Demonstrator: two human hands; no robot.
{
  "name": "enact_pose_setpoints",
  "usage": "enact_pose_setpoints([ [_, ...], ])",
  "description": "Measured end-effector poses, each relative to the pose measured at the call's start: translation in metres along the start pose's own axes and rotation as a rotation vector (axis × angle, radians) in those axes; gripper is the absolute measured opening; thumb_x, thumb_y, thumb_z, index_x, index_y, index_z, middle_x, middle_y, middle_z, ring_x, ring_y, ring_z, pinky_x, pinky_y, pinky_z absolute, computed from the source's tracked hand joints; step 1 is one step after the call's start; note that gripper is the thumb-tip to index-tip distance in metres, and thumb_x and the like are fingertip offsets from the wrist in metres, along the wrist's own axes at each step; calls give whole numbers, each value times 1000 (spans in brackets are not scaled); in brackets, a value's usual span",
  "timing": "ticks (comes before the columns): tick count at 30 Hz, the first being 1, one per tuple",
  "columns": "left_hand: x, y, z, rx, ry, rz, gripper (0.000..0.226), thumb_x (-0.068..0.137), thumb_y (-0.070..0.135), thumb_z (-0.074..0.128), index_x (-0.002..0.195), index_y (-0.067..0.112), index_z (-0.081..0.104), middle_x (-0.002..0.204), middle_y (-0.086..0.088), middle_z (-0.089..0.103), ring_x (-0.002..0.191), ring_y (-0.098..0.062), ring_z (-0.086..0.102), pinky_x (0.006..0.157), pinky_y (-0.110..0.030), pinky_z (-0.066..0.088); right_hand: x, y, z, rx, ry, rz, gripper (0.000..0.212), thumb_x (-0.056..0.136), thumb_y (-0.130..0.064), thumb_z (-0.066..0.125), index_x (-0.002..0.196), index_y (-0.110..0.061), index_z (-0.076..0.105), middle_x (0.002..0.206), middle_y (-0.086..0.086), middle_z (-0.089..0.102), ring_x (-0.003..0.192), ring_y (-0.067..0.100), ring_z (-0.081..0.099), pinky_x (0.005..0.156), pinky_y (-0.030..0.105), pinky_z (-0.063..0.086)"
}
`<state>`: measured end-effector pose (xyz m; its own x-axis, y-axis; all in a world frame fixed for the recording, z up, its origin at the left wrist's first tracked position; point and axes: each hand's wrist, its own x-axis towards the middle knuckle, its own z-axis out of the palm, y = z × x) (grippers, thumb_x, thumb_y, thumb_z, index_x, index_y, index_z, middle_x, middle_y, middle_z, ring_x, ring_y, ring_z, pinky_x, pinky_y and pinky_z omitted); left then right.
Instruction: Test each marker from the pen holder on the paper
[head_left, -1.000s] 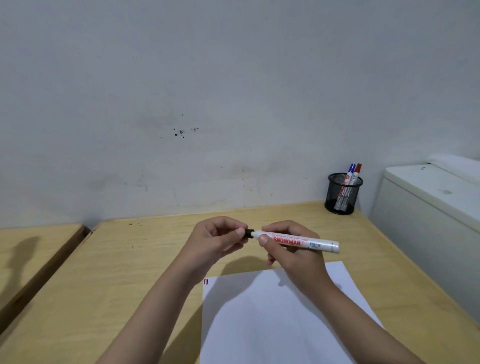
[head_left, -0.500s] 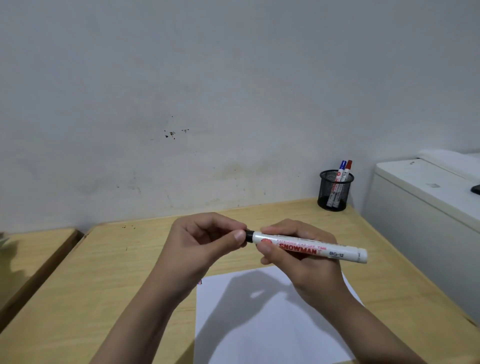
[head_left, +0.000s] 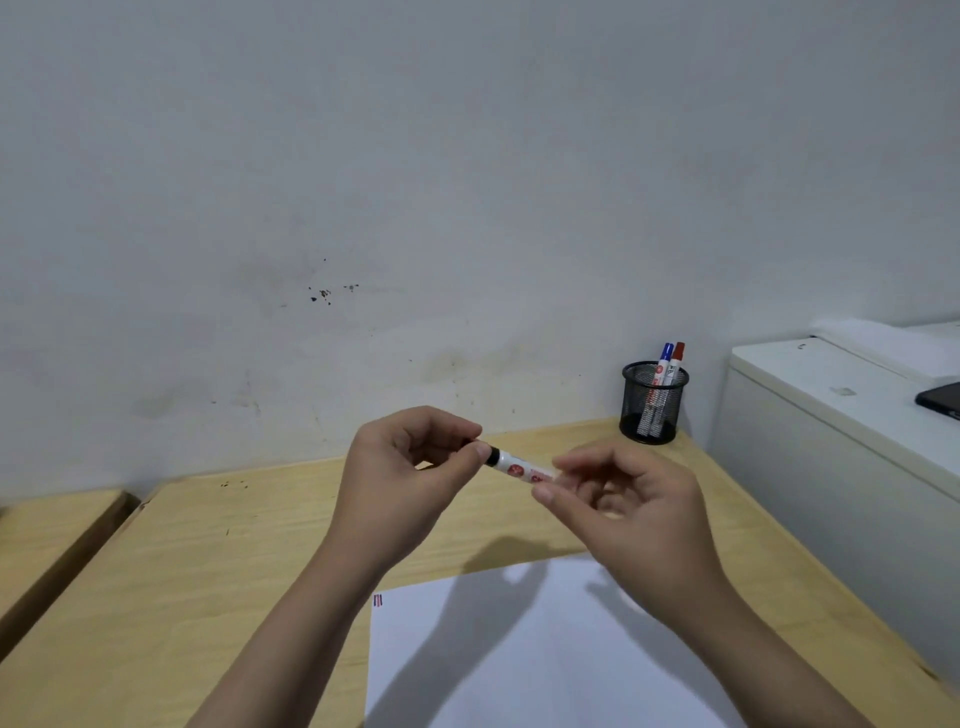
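Above the table, a white marker (head_left: 514, 468) with a black cap is held level between both hands. My left hand (head_left: 410, 478) pinches the black cap end with thumb and fingers. My right hand (head_left: 623, 514) is blurred, and its thumb and fingers close around the barrel, hiding the rest of the marker. A white sheet of paper (head_left: 519, 654) lies below the hands, with small red and blue marks (head_left: 378, 600) at its top left corner. The black mesh pen holder (head_left: 653, 410) stands at the table's back right with a blue marker (head_left: 665, 354) and a red marker (head_left: 678, 353) in it.
The wooden table (head_left: 208, 561) stands against a stained white wall. A white cabinet (head_left: 831, 431) stands to the right of the table with a dark flat object (head_left: 941, 399) on it. A second wooden surface (head_left: 47, 535) lies to the left, across a gap.
My right hand has slid along the barrel toward the cap, so the marker's long white end no longer sticks out. My left hand stays on the cap.
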<state>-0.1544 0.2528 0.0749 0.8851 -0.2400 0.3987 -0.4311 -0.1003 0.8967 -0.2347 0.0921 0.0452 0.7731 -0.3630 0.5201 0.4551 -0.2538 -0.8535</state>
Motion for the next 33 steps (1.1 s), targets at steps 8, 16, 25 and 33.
enact_pose_setpoints([
  [8,20,-2,57,-68,-141,0,11,69,7,77,78,12,71,66,-4,67,62,-11,59,55,-13,45,24,31,-39,-350,-54,-216,35,69,-11,79,98,-27,70,83,-10,72,73,9,67,70,10,46],
  [16,88,-32,154,56,-99,36,22,77,29,69,97,19,68,101,4,71,97,-7,64,82,-21,48,126,47,-108,-349,356,-151,45,79,-2,66,114,-28,56,68,-4,57,45,1,52,53,8,45],
  [25,169,-85,248,365,-202,80,36,83,34,61,109,9,64,116,-9,63,110,-23,56,84,-26,41,228,111,-163,-523,449,-44,36,78,-9,65,107,-28,54,71,2,62,53,3,62,51,10,46],
  [33,177,-111,271,380,-151,88,38,78,38,68,103,9,67,104,-7,64,96,-20,57,72,-21,37,233,179,-163,-688,226,205,36,73,-5,67,104,-18,54,65,15,68,65,24,65,63,37,54],
])
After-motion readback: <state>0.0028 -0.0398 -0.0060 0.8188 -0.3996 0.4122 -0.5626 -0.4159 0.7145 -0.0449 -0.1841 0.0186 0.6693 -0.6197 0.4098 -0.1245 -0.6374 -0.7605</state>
